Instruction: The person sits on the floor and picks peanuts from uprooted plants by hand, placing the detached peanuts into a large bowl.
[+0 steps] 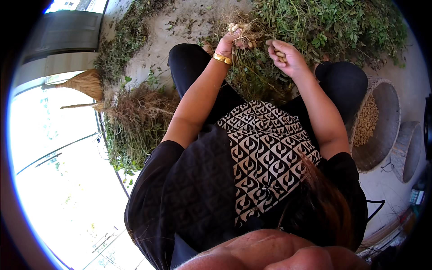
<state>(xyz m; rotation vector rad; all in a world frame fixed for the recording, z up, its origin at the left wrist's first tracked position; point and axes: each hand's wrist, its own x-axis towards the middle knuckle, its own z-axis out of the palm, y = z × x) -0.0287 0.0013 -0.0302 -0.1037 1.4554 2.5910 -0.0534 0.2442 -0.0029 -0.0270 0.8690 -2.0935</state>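
My left hand [232,41], with a gold bracelet [222,58] at the wrist, grips a peanut plant [248,33] near its roots. Pods hang among the thin roots around my fingers, and the stems trail down between my knees. To the right of it, apart from the roots, my right hand [285,58] is curled around several loose peanut pods [280,55]. Its thumb and forefinger point toward the plant. Part of the palm and the pods inside it is hidden by the fingers.
A large heap of leafy peanut plants [330,30] lies ahead on the right. By my right knee, a woven basket [388,135] holds picked peanuts [366,121]; another basket [406,152] stands behind it. Pulled plants [135,125] and a straw broom [86,84] are on the left.
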